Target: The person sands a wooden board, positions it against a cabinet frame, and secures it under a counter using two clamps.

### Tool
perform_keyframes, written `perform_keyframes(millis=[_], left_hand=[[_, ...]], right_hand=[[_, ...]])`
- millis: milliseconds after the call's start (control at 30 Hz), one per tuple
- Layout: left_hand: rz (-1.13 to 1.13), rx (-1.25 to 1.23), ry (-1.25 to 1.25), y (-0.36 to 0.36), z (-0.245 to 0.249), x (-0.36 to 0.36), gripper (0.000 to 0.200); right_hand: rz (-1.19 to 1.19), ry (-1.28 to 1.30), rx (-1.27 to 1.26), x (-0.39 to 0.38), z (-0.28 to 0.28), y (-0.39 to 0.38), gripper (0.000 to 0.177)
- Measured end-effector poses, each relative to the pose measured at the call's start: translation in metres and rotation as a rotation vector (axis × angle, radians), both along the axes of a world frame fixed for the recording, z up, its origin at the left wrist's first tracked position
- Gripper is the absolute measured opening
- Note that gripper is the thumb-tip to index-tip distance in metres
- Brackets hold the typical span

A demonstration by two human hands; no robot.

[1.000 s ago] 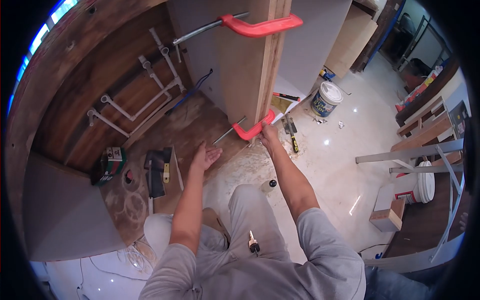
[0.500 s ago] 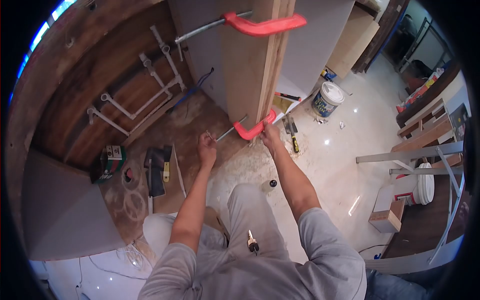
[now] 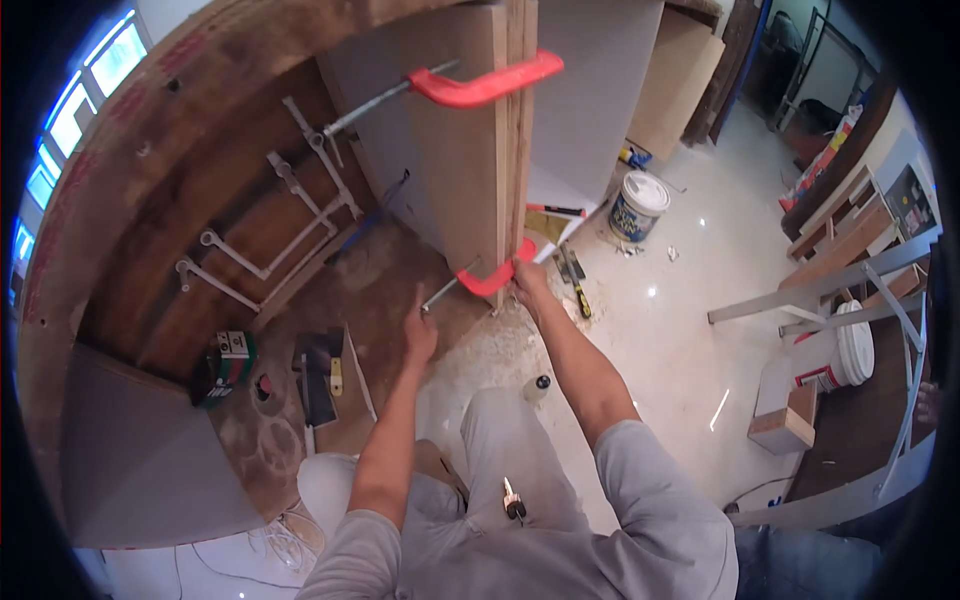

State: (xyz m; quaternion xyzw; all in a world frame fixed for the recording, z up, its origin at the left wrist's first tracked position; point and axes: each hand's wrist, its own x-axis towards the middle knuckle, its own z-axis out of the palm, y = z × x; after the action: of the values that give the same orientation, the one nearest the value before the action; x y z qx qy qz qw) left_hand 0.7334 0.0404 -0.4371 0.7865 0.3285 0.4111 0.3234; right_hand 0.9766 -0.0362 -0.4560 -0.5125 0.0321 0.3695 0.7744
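Two red C-clamps grip an upright wooden panel (image 3: 455, 150), one above the other. My right hand (image 3: 530, 283) is closed around the frame of the lower C-clamp (image 3: 488, 280), beside the panel's lower edge. At the outer end of that clamp's threaded screw (image 3: 441, 295) is my left hand (image 3: 421, 328), its index finger pointing up and the thumb side against the screw end; its other fingers look curled. The upper C-clamp (image 3: 487, 86) is untouched, with its long screw reaching left.
White pipes (image 3: 235, 255) run along the wooden recess on the left. Flat-bladed tools (image 3: 318, 380) and a green box (image 3: 231, 357) lie nearby. Right of the panel are a yellow-handled scraper (image 3: 581, 295) and a lidded bucket (image 3: 640, 205). A small bottle (image 3: 537, 388) stands by my knee. Metal legs (image 3: 800, 295) stand farther right.
The view has shifted, so the panel and clamps appear farther left. My left index finger has straightened upward at the screw end. My right hand stays on the lower clamp.
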Motion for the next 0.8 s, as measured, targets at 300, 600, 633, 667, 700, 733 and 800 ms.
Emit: perform_keyframes(millis=[300, 600, 633, 667, 700, 733, 800], left_hand=[[-0.376, -1.508, -0.509, 0.029, -0.004, -0.018, 0.027], [0.057, -0.208, 0.153, 0.007, -0.026, -0.011, 0.035], [0.093, -0.258, 0.096, 0.012, -0.039, -0.012, 0.034], [0.000, -0.652, 0.039, 0.017, -0.037, -0.016, 0.031], [-0.095, -1.044, -0.020, 0.024, -0.031, -0.022, 0.029], [-0.193, -1.434, -0.086, 0.028, -0.024, -0.024, 0.027], [-0.151, -1.647, -0.329, 0.018, 0.011, -0.020, 0.024]], right_hand=[[-0.051, 0.025, -0.023, -0.007, 0.016, 0.004, 0.018], [-0.043, -0.020, -0.026, -0.008, 0.011, 0.001, 0.019], [-0.038, -0.033, -0.027, -0.009, 0.010, 0.000, 0.019], [-0.034, -0.045, -0.028, -0.010, 0.008, 0.000, 0.018], [-0.039, -0.039, -0.021, -0.011, 0.008, -0.001, 0.018], [-0.043, -0.036, -0.014, -0.012, 0.010, -0.002, 0.018], [-0.037, -0.051, -0.001, -0.013, 0.010, -0.003, 0.017]])
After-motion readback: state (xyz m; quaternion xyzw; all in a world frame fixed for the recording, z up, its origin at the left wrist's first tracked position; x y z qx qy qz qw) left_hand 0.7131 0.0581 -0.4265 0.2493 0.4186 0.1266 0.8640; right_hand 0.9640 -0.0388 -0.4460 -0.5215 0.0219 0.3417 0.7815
